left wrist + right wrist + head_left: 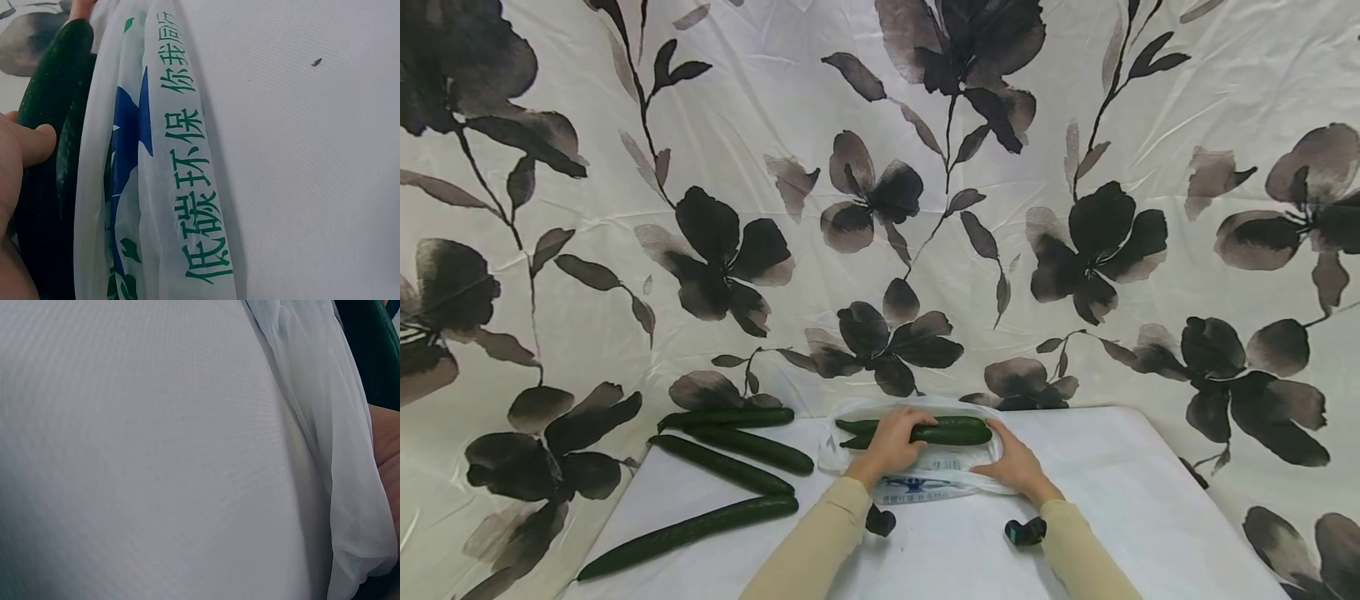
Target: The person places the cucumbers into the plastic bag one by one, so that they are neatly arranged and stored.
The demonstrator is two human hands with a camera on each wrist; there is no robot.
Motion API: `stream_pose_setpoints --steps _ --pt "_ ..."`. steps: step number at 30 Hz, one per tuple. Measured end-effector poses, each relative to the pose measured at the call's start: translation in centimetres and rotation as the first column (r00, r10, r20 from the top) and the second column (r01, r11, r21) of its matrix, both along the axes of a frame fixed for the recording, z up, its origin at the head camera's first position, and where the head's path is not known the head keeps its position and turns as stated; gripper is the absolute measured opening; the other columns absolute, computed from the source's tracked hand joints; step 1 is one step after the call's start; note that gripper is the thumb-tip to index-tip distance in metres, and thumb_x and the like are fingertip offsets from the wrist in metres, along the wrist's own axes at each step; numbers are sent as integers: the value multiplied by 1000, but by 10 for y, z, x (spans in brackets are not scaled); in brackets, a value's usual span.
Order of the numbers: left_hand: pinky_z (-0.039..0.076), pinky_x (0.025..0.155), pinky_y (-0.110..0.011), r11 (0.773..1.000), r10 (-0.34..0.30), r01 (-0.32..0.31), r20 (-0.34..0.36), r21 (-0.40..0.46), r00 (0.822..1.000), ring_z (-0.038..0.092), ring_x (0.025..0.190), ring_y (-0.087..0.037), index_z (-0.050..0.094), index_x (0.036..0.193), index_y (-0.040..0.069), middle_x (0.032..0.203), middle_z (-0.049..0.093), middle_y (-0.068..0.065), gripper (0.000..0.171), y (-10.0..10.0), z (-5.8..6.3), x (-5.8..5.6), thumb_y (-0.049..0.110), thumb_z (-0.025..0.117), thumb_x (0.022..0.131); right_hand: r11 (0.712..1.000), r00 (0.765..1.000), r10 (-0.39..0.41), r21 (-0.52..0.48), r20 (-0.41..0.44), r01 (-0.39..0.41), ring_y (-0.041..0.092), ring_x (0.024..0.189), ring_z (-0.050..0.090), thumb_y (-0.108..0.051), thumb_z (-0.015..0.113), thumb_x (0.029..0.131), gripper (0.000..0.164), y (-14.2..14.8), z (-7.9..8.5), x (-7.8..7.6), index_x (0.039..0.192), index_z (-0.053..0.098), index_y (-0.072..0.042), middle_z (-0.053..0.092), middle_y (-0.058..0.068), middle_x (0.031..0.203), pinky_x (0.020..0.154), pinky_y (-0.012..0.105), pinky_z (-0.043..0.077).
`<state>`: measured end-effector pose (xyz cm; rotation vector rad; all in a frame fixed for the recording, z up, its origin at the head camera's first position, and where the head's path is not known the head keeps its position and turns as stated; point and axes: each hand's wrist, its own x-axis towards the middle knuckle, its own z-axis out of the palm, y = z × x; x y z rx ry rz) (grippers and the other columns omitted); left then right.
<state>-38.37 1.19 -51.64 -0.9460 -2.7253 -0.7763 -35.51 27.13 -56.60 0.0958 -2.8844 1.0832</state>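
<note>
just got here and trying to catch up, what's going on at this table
A person's left hand grips two cucumbers lying side by side over an open white plastic bag with green lettering. Their right hand is at the right end of the pair, with the bag's edge beside its palm. Four more cucumbers lie outside the bag, on the left part of the white table.

- The left hand (pixel 892 442) is covering part of two cucumbers (pixel 958 433).
- The right wrist view is cropping the right hand (pixel 386 440).
- The head view is cropping both sleeves (pixel 811 546).
- A dark speck (pixel 317 62) is looking too small to identify.
</note>
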Motion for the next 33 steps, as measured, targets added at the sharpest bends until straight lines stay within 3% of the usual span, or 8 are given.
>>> stream_pose_setpoints --steps 16,25,33 --pt "39 102 -47 998 27 -25 37 -52 999 51 119 -25 66 126 25 125 58 0 36 3 -10 -4 18 70 90 1000 1000 -8 6 7 8 47 127 43 -45 88 66 105 -1 1 2 150 35 -13 42 20 146 99 62 36" --pt "38 101 -52 999 30 -29 61 -27 998 50 121 -28 66 125 23 128 58 -2 36 -1 -16 -6 16 71 90 1000 1000 -11 8 14 11 47 128 42 -43 88 66 104 -2 3 1 150 35 -13 40 20 147 100 62 34" --pt "41 97 -50 999 26 -25 35 -20 999 52 117 -25 67 123 23 123 58 -2 36 -3 -21 -6 16 73 88 1000 1000 -18 8 13 18 47 127 43 -41 89 67 103 -2 2 1 150 35 -14 42 21 146 100 62 35"
